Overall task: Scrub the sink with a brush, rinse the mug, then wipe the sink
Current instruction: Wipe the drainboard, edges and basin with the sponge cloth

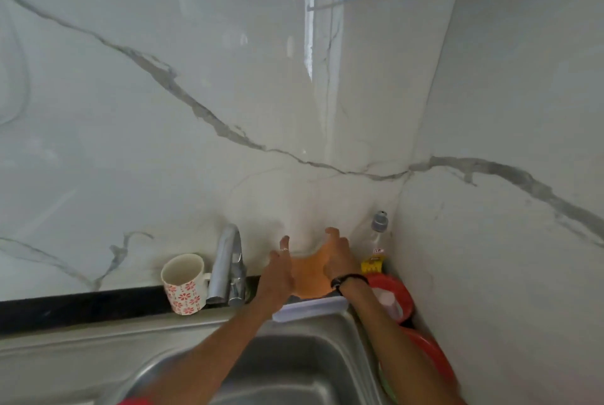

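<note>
Head: cloth (309, 277) btwn left hand (279, 269), right hand (340, 257) (fingers spread).

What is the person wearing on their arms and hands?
Both forearms are bare, with no sleeves in view. The left hand has a ring on one finger. The right hand has a dark band round the wrist, perhaps a watch or bracelet. No gloves.

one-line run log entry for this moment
both hands spread orange cloth on white tray behind sink | mug left of faucet
</note>
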{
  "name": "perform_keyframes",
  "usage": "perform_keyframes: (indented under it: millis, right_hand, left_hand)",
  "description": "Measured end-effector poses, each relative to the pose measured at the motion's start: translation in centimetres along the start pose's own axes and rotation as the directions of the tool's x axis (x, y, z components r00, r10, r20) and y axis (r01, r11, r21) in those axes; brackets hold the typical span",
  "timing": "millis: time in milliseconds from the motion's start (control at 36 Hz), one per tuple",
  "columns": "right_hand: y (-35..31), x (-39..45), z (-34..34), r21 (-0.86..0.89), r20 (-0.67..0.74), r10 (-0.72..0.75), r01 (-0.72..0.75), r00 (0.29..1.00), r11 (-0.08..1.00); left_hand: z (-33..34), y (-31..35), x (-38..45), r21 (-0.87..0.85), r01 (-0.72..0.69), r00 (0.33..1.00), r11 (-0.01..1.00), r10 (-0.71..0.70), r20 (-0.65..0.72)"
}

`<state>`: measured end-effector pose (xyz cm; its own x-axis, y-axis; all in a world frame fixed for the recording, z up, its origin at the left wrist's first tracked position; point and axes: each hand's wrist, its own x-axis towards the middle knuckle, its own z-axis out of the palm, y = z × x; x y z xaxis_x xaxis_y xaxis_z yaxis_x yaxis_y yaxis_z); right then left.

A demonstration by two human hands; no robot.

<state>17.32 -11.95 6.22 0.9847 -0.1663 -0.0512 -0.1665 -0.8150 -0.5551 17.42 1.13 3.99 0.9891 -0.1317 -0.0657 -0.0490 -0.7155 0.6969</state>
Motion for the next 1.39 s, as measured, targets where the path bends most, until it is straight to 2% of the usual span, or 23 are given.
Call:
perform_keyframes:
  millis: [56,111,194,250,306,361,417,500,556,667,778,889,944,1028,1194,1389]
  right_hand:
    - [0.3,0.6,1.1,-0.152,0.034,-0.065,0.07,0.997,0.986]
    - [0.6,1.2,2.2,-0.291,0.047,-0.123,0.132,0.991,0.948]
    - [1.1,2.6,4.0,-0.464,0.108,-0.116,0.153,0.987,0.872]
    - [1.5,3.5,4.9,-0.508,0.147,-0.064,0.13,0.987,0.851]
    - [1.8,3.8,5.4,-0.544,0.172,-0.006,0.1,0.985,0.833]
    - [1.8,3.8,5.5,-0.541,0.163,0.02,0.072,0.986,0.838]
    - [1.5,3.7,5.2,-0.539,0.135,0.016,0.06,0.991,0.84]
    - [1.2,3.3,5.2,-0.533,0.154,0.016,0.069,0.988,0.843]
    - [1.2,2.6,5.0,-0.511,0.157,-0.008,0.088,0.988,0.855]
    - [0.5,0.7,3.9,-0.418,0.055,-0.067,0.084,0.996,0.905]
    - [-0.4,-2.4,2.7,-0.325,-0.046,-0.064,0.046,0.997,0.944]
    - [-0.5,-7.0,1.8,-0.169,-0.111,-0.002,-0.016,0.994,0.986]
    - [-0.2,-9.7,1.3,-0.104,-0.116,0.01,-0.023,0.993,0.994]
    - [0.4,-14.2,0.6,-0.08,-0.14,0.034,-0.046,0.99,0.996]
    - [3.0,-22.1,0.2,0.021,-0.163,0.155,-0.153,0.974,0.988]
    - [6.7,-29.5,-0.5,0.036,-0.191,0.303,-0.302,0.934,0.953]
  left_hand:
    - [1.0,-0.7,1.0,0.221,-0.057,0.998,0.974,0.052,0.028]
    - [1.9,-1.6,1.9,0.45,-0.116,0.993,0.885,0.11,0.039]
    - [3.1,-3.1,2.7,0.568,-0.089,0.995,0.818,0.043,0.094]
    - [3.2,-3.2,2.6,0.707,-0.13,0.986,0.695,0.012,0.169]
    - [2.8,-2.8,1.9,0.715,-0.044,0.991,0.697,-0.058,0.117]
    - [3.3,-3.0,2.3,0.805,-0.079,0.994,0.588,-0.02,0.112]
    - [3.6,-2.8,2.6,0.822,-0.131,0.991,0.555,0.062,0.116]
    - [3.8,-2.8,3.0,0.802,-0.16,0.987,0.576,0.106,0.121]
    - [3.5,-2.4,2.9,0.751,-0.136,0.99,0.647,0.106,0.088]
    - [3.0,-1.7,1.8,0.505,-0.191,0.979,0.842,0.202,0.032]
    - [2.4,-1.5,-0.6,0.31,-0.202,0.973,0.929,0.226,-0.045]
    - [2.2,-1.8,-5.1,0.223,-0.24,0.964,0.945,0.259,-0.059]
    - [2.4,-2.2,-7.6,0.23,-0.263,0.961,0.937,0.275,-0.021]
    - [3.2,-2.8,-11.5,0.139,-0.272,0.962,0.952,0.269,0.043]
    - [5.4,-2.8,-18.7,-0.082,-0.254,0.964,0.964,0.259,0.066]
    - [9.8,-2.3,-24.0,-0.151,-0.22,0.938,0.964,0.252,0.239]
